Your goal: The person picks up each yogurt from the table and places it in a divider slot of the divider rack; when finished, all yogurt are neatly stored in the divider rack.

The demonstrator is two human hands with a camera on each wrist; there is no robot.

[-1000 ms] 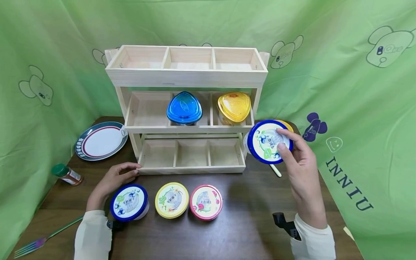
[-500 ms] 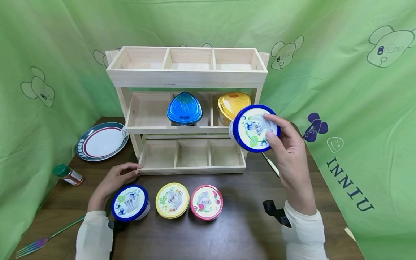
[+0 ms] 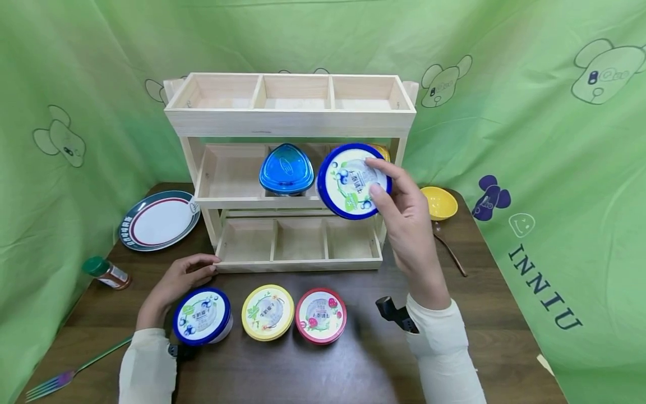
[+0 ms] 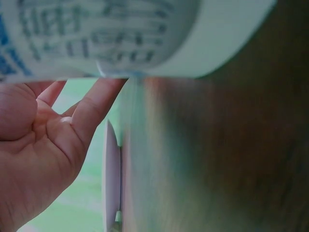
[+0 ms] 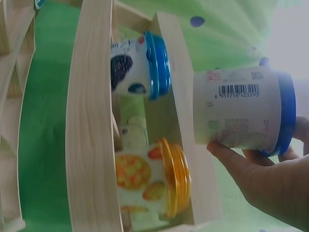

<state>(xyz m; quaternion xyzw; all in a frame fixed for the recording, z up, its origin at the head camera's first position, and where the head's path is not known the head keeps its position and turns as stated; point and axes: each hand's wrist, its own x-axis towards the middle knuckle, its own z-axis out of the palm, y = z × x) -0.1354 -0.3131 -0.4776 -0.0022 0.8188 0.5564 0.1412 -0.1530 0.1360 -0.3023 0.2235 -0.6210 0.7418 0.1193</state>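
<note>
My right hand [image 3: 398, 207] grips a round tub with a blue-rimmed lid [image 3: 353, 180] by its rim, holding it in the air in front of the middle shelf of a wooden rack [image 3: 290, 120]. The right wrist view shows that tub [image 5: 239, 113] beside a blue-lidded cup [image 5: 140, 65] and a yellow-lidded cup [image 5: 154, 183] on the shelf. My left hand [image 3: 179, 276] rests flat on the table, fingertips near the rack's bottom left corner, behind another blue-lidded tub [image 3: 202, 316]. The left wrist view has the left hand [image 4: 43, 154] open under that tub [image 4: 120, 36].
A yellow-lidded tub [image 3: 267, 311] and a red-lidded tub [image 3: 320, 314] stand in a row at the front. A plate [image 3: 157, 217], a green-capped bottle [image 3: 105, 271] and a fork [image 3: 65, 372] lie left. A yellow bowl [image 3: 439, 202] and a spoon [image 3: 451, 252] sit right of the rack.
My right hand has carried the blue-lidded tub up and left, from beside the rack to in front of its middle shelf, uncovering the yellow bowl. The left hand has stayed put.
</note>
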